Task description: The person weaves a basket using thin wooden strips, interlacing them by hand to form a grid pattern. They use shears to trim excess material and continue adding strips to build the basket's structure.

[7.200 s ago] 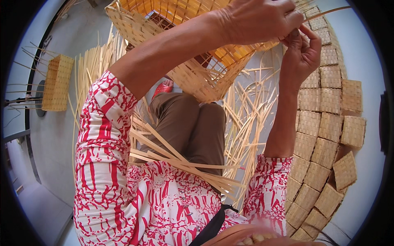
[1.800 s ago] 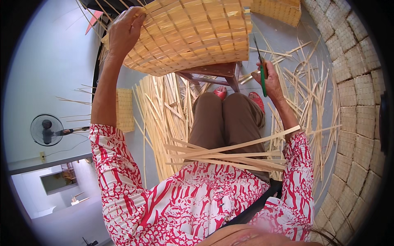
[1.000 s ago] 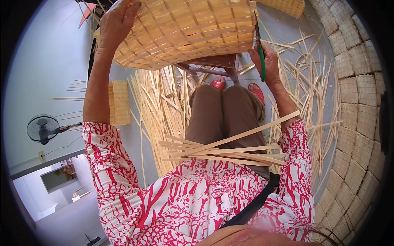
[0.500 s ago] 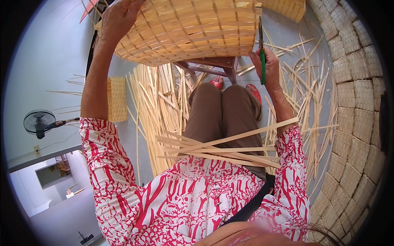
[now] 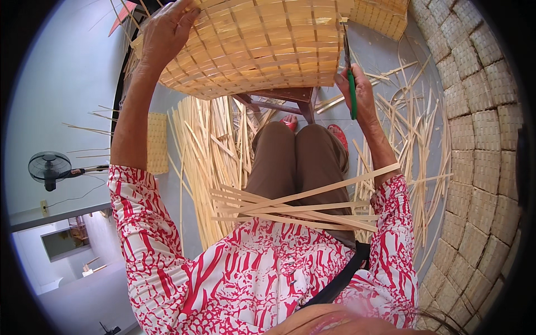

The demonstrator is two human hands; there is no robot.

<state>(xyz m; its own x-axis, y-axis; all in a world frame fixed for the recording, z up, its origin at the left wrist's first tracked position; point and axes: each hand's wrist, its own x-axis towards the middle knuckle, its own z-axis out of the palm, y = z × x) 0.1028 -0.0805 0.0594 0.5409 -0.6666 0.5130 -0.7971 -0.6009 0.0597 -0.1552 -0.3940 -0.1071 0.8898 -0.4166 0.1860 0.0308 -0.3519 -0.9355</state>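
A large woven bamboo basket rests upside down on a dark wooden stool in front of my knees. My left hand grips its far left edge, fingers spread over the weave. My right hand holds green-handled scissors, whose blades point up against the basket's right side. Several long bamboo strips lie across my lap.
Loose bamboo strips cover the floor on both sides of my legs. Stacks of woven mats line the right side, and another woven piece lies at the left. A standing fan is at the far left.
The basket has turned on the stool under my left hand. My right hand has raised the scissors to the basket's right edge.
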